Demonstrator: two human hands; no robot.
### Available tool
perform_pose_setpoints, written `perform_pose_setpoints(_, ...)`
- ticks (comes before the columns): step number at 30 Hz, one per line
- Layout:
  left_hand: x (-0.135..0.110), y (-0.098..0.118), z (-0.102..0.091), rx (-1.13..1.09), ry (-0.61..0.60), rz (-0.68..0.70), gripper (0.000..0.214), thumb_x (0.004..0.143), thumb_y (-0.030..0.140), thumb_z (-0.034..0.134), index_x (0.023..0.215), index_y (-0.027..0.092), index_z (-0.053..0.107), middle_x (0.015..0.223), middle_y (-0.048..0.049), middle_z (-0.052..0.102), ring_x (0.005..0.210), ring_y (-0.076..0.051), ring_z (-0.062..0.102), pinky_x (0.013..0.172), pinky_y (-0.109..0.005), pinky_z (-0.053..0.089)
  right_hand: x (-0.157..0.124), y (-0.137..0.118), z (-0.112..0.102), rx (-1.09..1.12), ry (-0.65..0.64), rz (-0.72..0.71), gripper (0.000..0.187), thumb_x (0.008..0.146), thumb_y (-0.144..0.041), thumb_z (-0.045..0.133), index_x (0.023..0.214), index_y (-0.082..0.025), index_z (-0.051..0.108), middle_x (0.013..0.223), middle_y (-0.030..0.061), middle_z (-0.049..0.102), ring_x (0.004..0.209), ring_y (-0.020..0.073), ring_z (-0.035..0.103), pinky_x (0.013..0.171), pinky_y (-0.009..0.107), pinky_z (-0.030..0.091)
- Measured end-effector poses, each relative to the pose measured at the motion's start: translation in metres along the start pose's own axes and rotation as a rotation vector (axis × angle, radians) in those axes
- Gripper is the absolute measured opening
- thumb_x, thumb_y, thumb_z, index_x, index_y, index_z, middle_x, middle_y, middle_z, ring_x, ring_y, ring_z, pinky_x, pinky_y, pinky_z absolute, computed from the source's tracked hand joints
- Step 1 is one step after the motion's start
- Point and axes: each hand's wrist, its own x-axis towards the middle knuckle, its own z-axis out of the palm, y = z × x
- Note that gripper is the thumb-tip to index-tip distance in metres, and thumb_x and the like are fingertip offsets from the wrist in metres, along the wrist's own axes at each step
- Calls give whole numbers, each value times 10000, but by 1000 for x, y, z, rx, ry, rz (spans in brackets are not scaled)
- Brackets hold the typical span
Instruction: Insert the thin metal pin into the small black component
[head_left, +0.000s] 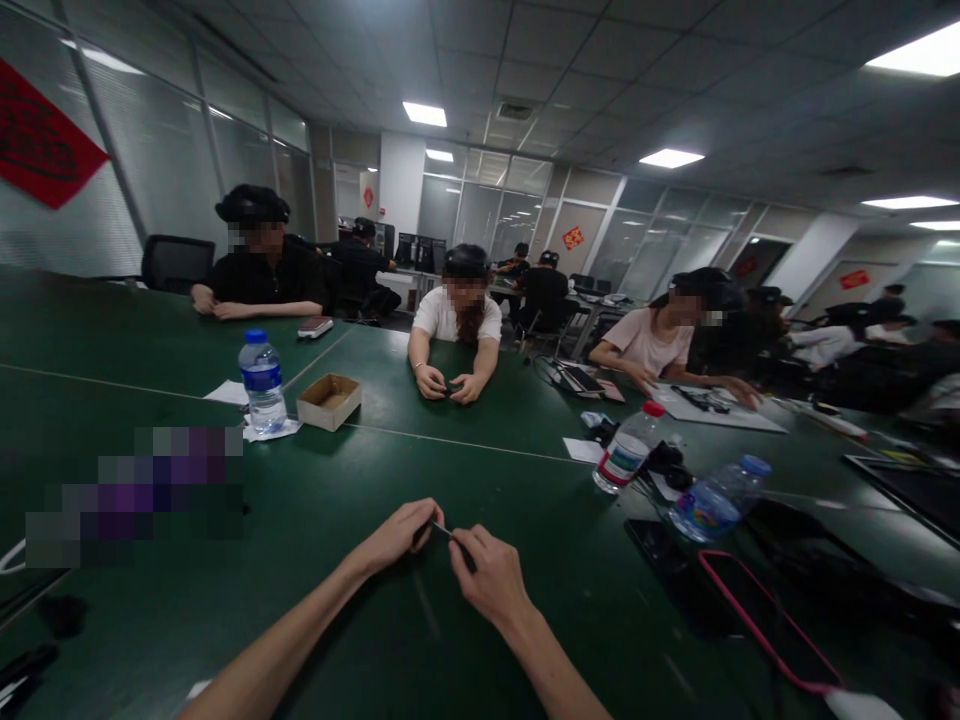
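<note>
Just above the green table, my left hand and my right hand face each other. A thin, pale, straight piece spans the small gap between their fingertips. It is too small to name, and its ends are hidden inside the fingers. My left hand is closed on one end with its fingers curled inward. The fingers of my right hand are pinched together on the other end.
An open cardboard box and a blue-capped bottle stand at left. To the right are a red-capped bottle, a tilted blue-capped bottle, a phone with a pink edge and dark cables. Across sits a person in white.
</note>
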Motion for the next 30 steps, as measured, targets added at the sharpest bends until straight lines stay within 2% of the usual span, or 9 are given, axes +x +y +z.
perform_pose_setpoints(9,2,-10,-2,-128,17,5,486,893,538,370,903,111,601,444,65,333,410,-83,269,454,-208,203,0,3,2,6,-45,-67,304,979,-281,352,1161,-188,578,897,44,594,689,104,559,575,195,398)
perform_pose_setpoints(20,2,-3,0,-33,48,-32,517,881,546,376,886,98,636,433,58,352,408,-88,295,455,-215,218,-2,3,0,-10,-33,-49,330,980,-317,362,1206,-207,574,841,41,584,639,92,530,544,188,342)
perform_pose_setpoints(24,2,-1,0,50,46,-33,548,881,563,361,808,99,643,435,48,374,420,-91,334,481,-213,266,-2,2,0,-50,-19,-11,304,968,-334,380,1095,-222,632,826,28,593,631,85,532,541,188,321)
perform_pose_setpoints(30,2,-2,-3,152,-26,-19,570,894,551,334,726,103,644,446,41,376,439,-93,355,513,-217,293,-1,-1,-2,-78,-42,30,352,976,-344,349,869,-199,651,739,7,605,577,75,520,512,191,287)
